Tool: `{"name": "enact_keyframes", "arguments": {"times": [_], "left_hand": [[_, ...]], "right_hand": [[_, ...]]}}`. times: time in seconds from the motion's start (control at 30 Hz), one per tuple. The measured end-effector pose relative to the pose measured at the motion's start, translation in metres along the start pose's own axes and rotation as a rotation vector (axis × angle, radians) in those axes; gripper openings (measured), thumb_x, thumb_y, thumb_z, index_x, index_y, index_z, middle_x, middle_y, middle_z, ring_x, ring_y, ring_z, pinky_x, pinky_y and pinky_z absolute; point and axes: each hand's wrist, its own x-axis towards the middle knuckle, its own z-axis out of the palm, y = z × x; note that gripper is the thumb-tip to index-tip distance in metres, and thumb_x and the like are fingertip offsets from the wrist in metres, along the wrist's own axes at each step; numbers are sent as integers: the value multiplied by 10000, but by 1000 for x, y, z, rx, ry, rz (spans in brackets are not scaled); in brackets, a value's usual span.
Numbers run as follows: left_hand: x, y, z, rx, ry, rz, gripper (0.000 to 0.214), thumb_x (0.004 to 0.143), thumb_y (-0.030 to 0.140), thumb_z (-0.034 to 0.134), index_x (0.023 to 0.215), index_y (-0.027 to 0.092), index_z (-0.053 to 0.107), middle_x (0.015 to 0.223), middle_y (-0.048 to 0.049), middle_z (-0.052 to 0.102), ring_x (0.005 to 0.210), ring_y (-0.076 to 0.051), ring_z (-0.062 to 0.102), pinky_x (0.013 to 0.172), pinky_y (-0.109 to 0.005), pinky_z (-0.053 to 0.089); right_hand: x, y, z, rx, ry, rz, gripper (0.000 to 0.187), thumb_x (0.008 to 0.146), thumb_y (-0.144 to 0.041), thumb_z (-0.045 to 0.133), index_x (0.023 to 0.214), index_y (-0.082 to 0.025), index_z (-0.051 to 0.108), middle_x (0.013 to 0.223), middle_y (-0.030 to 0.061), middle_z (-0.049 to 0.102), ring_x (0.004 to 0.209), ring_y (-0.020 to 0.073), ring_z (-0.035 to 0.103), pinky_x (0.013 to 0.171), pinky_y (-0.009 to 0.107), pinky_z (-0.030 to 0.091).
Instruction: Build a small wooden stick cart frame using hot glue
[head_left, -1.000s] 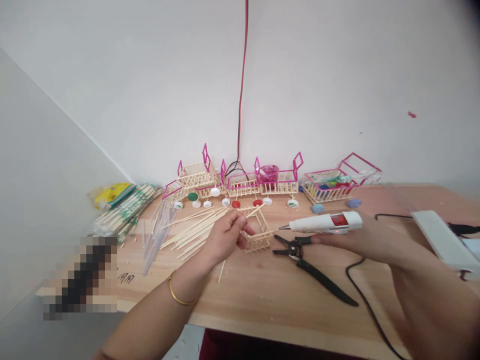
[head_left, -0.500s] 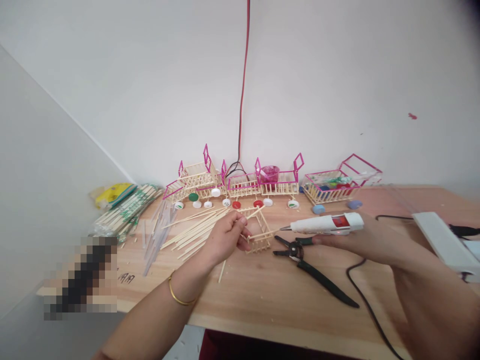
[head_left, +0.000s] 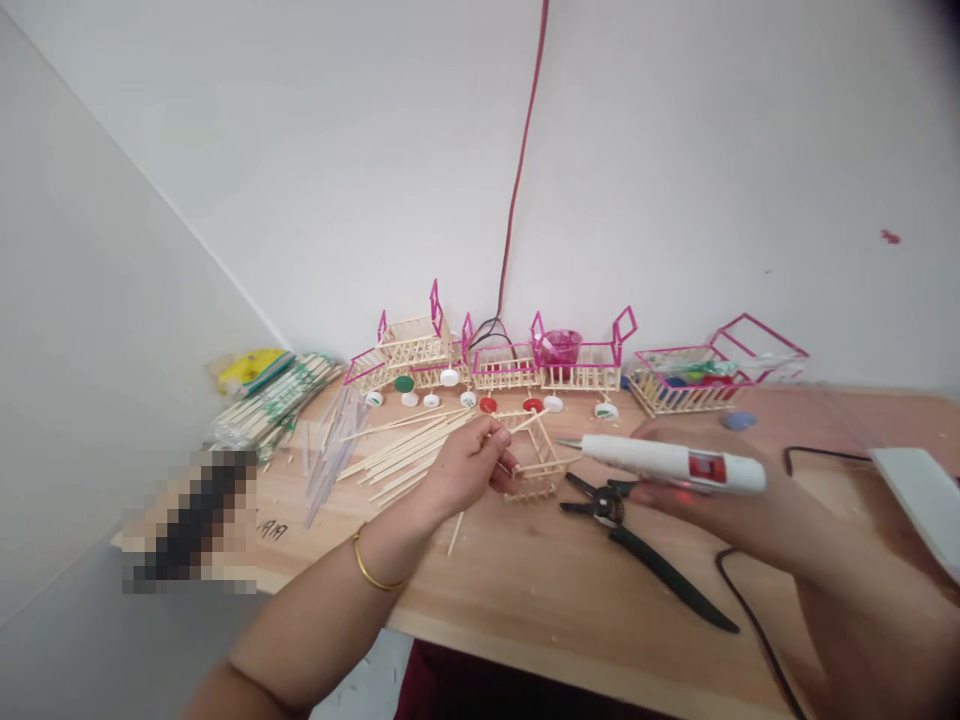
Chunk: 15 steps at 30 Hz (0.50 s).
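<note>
My left hand (head_left: 466, 468) pinches a small open frame (head_left: 541, 468) of thin wooden sticks near its left side, just over the table. The frame has a row of short upright sticks along its near side. My right hand (head_left: 739, 520) is wrapped around a white hot glue gun (head_left: 652, 458) with a red label. The gun's metal nozzle points left, over the frame's right corner; whether it touches cannot be made out. Dark-handled wire strippers (head_left: 660, 572) lie open on the table below the gun. Loose wooden sticks (head_left: 409, 455) lie beside my left hand.
Several stick carts (head_left: 506, 375) with pink rims and bottle-cap wheels line the wall, one holding a pink cup (head_left: 561, 348). Clear glue sticks (head_left: 330, 470) and bagged sticks (head_left: 289, 400) are at left. A white box (head_left: 911, 500) and a black cord (head_left: 757, 630) are at right.
The view has shifted, moving the scene rightward. The glue gun's back end has dipped, and its nozzle has moved slightly up and left over the frame. My left hand keeps its hold.
</note>
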Motion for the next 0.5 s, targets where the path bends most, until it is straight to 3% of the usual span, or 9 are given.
{"name": "enact_keyframes", "arguments": {"times": [0.07, 0.13, 0.33, 0.5], "left_hand": [[0, -1, 0, -6, -4, 7, 198, 886, 354, 459, 806, 174, 444, 679, 15, 604, 465, -102, 618, 445, -202, 497], [0, -1, 0, -4, -10, 10, 191, 891, 342, 450, 805, 172, 446, 678, 15, 602, 470, -104, 624, 446, -198, 498], [-3, 2, 0, 5, -22, 6, 175, 902, 316, 433, 810, 168, 440, 670, 12, 607, 464, -91, 619, 448, -175, 490], [-2, 1, -1, -10, -32, 9, 192, 902, 333, 436, 799, 172, 429, 675, 6, 610, 466, -94, 618, 451, -184, 493]], "right_hand": [[-1, -9, 10, 1, -134, -52, 271, 709, -452, 699, 660, -211, 585, 615, -8, 602, 542, 142, 543, 473, 245, 411], [-1, -16, 18, -3, -183, -58, 317, 735, -458, 675, 616, -202, 531, 604, -15, 566, 540, 126, 511, 477, 236, 383], [-2, -15, 31, 53, -171, 74, 350, 734, -496, 660, 622, -199, 512, 558, -35, 494, 513, 112, 436, 464, 233, 346], [-2, -12, 34, 100, -141, 164, 347, 682, -525, 689, 669, -201, 566, 568, -17, 566, 520, 139, 494, 452, 242, 368]]}}
